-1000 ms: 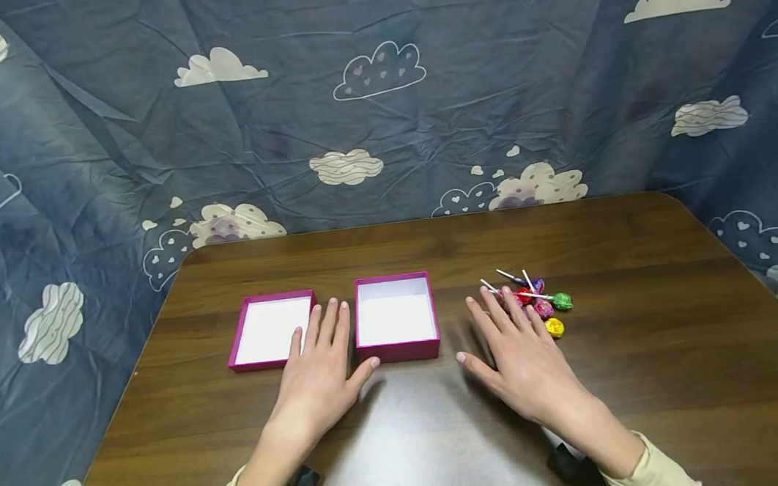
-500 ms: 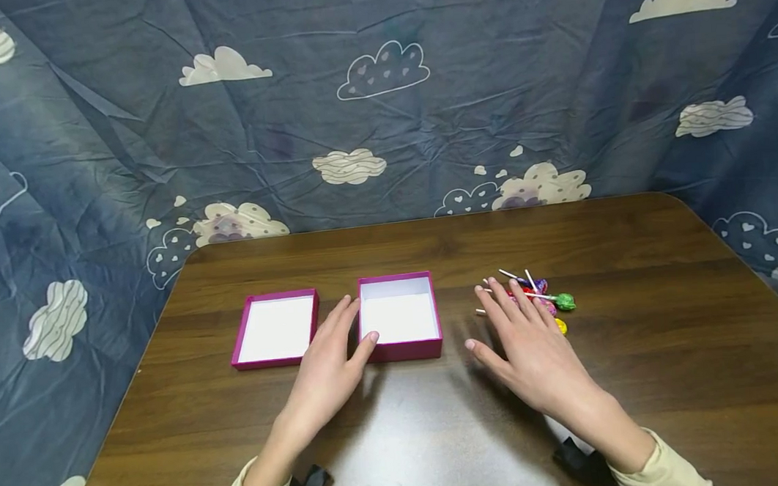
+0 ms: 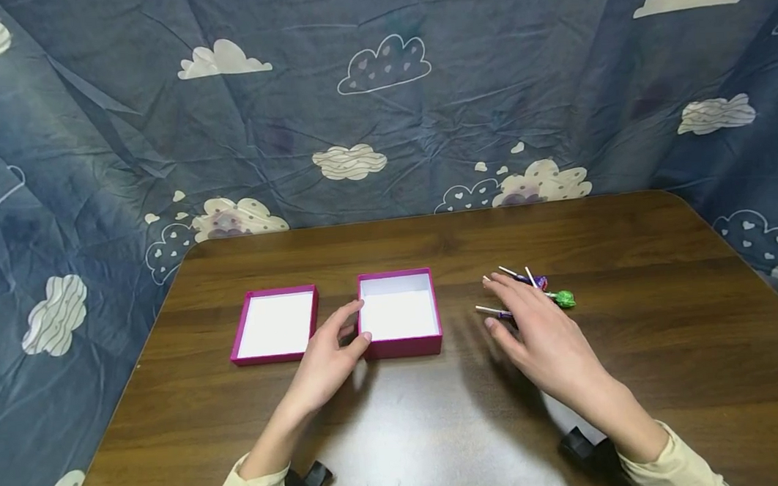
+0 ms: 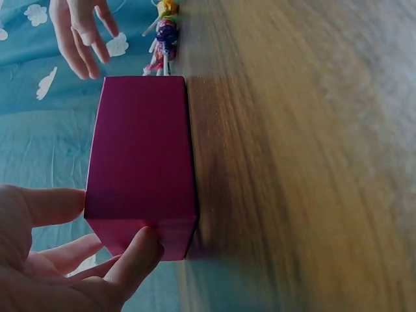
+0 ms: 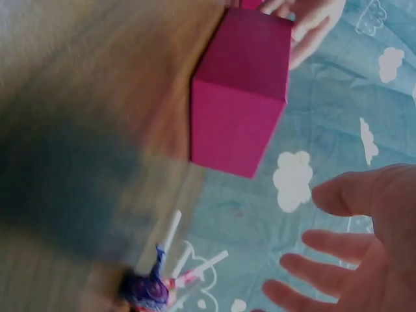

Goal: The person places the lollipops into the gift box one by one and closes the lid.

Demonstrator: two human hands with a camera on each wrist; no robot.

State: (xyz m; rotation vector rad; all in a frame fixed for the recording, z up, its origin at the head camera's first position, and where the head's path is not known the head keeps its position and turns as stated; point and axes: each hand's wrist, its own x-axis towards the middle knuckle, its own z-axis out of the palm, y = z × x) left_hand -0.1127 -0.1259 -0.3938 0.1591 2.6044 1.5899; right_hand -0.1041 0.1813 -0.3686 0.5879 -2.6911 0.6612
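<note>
An open-topped magenta box (image 3: 404, 347) with a white inside stands in the middle of the table. My left hand (image 3: 324, 367) is at the box's left side, thumb by the near corner and fingertips against the left wall; the left wrist view shows this contact close up. Over a small pile of wrapped lollipops, my right hand (image 3: 556, 344) hovers with fingers extended and holds nothing. Green (image 3: 564, 299) and purple lollipops (image 5: 146, 289) show beside it, their white sticks poking out; the hand hides others in the head view.
A shallow magenta lid (image 3: 277, 326) lies white side up to the left of the box. The brown wooden table (image 3: 663, 317) reaches back to a blue cloth (image 3: 277, 124) printed with clouds.
My left hand has moved from near the lid to the box and now touches its side. My right hand has shifted slightly right, covering more of the lollipops.
</note>
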